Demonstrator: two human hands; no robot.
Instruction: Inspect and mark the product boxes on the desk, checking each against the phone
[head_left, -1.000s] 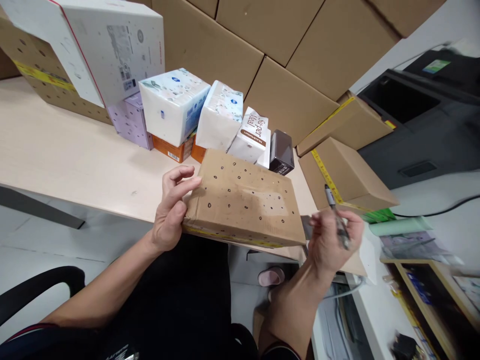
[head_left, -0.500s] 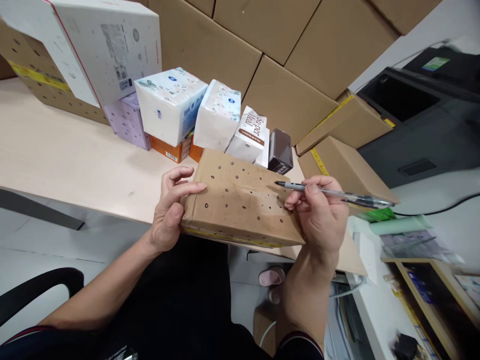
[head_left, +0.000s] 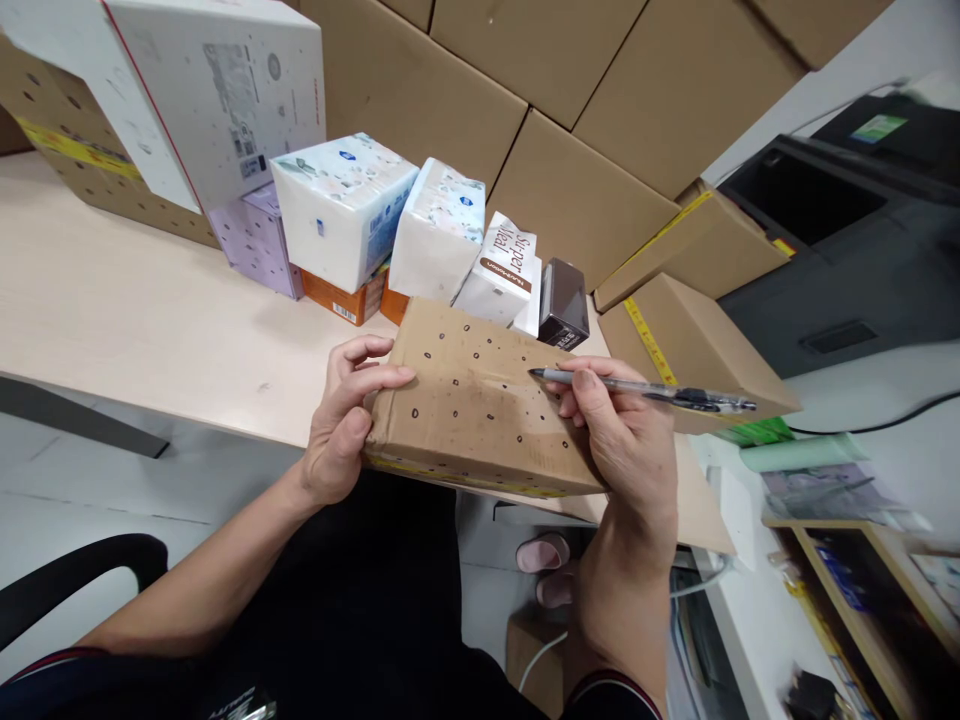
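The right hand (head_left: 622,440) pinches a pen (head_left: 645,388) between thumb and fingers, its tip resting on top of a flat brown parcel (head_left: 472,410). The left hand (head_left: 337,440) clamps the parcel's left end, thumb on the near edge and fingers curled over the top. The parcel lies between the two hands at the near edge of the desk (head_left: 150,310). The right hand covers its right corner, so the small inked rings on top cannot all be counted; a dozen or so show. Just beyond the hands stand two white tissue packs (head_left: 341,205), one pouch (head_left: 499,265) and one dark little box (head_left: 562,300). Orange cartons (head_left: 337,298) under the packs are mostly hidden. Beyond the left hand, a lilac box (head_left: 259,240) is half covered by a big white carton (head_left: 217,90), cut off at the top. Beyond the right hand lies a plain cardboard box (head_left: 697,340), with a black machine (head_left: 825,240) farther out. Below the hands, one pink slipper (head_left: 544,553) peeps out under the desk, with part of a second beside the right forearm.
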